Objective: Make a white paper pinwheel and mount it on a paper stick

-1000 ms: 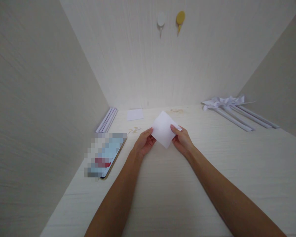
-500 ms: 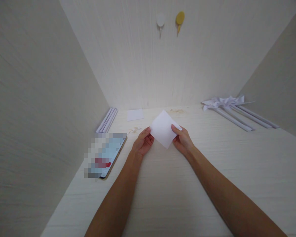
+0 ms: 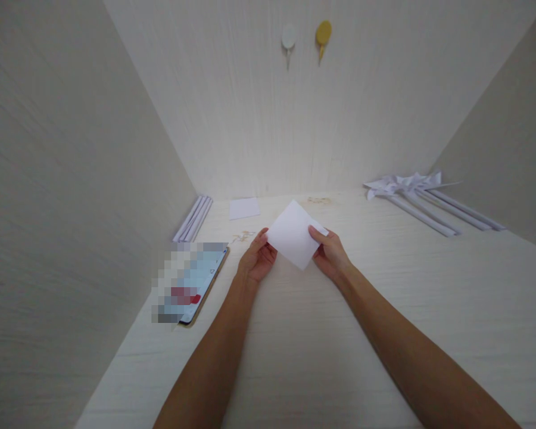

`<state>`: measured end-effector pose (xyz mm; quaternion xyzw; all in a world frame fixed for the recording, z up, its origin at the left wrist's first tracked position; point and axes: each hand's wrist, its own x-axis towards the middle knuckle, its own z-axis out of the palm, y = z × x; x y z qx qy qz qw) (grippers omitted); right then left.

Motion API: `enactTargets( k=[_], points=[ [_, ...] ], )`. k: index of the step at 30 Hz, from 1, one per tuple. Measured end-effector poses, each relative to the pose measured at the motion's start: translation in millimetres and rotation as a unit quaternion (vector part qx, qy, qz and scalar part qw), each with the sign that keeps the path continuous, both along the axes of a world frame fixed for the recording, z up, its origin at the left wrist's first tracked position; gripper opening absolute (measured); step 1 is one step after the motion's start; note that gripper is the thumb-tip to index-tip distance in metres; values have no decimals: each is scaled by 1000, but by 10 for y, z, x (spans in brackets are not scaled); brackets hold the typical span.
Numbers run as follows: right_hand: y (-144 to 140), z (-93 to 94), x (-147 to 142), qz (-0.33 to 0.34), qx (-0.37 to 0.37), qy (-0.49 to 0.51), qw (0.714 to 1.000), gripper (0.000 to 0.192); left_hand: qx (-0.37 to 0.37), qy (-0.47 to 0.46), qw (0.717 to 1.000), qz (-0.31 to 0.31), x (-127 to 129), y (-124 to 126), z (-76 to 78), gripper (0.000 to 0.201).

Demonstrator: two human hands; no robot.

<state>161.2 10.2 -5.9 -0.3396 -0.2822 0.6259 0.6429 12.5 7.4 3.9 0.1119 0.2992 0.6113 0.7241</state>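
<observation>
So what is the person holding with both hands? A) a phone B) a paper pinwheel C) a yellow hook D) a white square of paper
D: the left hand and right hand pinch opposite corners of the white square of paper, lifted above the desk.

Single head-worn view, looking forward and down, near the desk (image 3: pixel 295 357), facing back wall (image 3: pixel 295 119)

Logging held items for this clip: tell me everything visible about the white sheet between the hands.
The white paper sheet is small, square-looking, plain and unmarked, apparently thin paper, flat without visible creases. It is held above the pale wooden tabletop, turned so one corner points up and one down. The left hand pinches its left corner, the right hand its right edge, thumb on top.
</observation>
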Motion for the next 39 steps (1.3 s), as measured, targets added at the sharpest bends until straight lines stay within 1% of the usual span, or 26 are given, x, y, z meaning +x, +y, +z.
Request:
enactTargets(
  k=[4, 6, 8, 10, 14, 15, 17, 20, 23, 25, 30, 33, 36, 38, 39],
  points=[
    [-34, 29, -10, 33, 8, -11, 999, 23, 5, -13, 998, 61, -15, 53, -20, 15],
    [-53, 42, -23, 50, 13, -21, 998, 24, 20, 1, 997, 78, -17, 77, -31, 12],
    [-64, 50, -37, 57, 15, -34, 998, 23, 36, 32, 996, 70, -3, 86, -36, 8],
    [-67, 53, -49, 53, 13, -43, 998, 22, 51, 61, 996, 42, 31, 76, -28, 7],
    [-63, 58, -54, 48, 9, -45, 998, 22, 64, 117, 991, -10, 139, 17, 10, 13],
    [-62, 59, -53, 51, 9, -43, 998, 22, 68, 134, 989, -14, 164, 1, 17, 13],
    [-58, 60, -48, 64, 8, -32, 997, 22, 73, 156, 985, 3, 195, -21, 24, 12],
    [-48, 49, -33, 95, 8, -10, 995, 22, 80, 162, 983, 34, 197, -24, 18, 11],
    [-31, 26, -1, 132, 12, 13, 991, 23, 80, 157, 984, 41, 171, -1, 5, 10],
    [-16, 8, 31, 144, 12, 31, 989, 21, 82, 152, 984, 46, 153, 13, -2, 10],
    [12, -17, 105, 136, -15, 76, 988, 18, 90, 147, 982, 81, 135, 22, -11, 15],
    [-4, -4, 118, 137, -22, 95, 986, 19, 91, 148, 981, 85, 131, 20, -5, 13],
    [-32, 21, 121, 143, -5, 117, 983, 19, 79, 138, 981, 108, 111, 27, 11, 10],
    [-36, 33, 128, 136, 11, 135, 981, 21, 66, 135, 979, 135, 89, 35, 17, 9],
    [-31, 38, 132, 129, 13, 142, 981, 20, 64, 142, 978, 138, 81, 39, 16, 11]
  ],
)
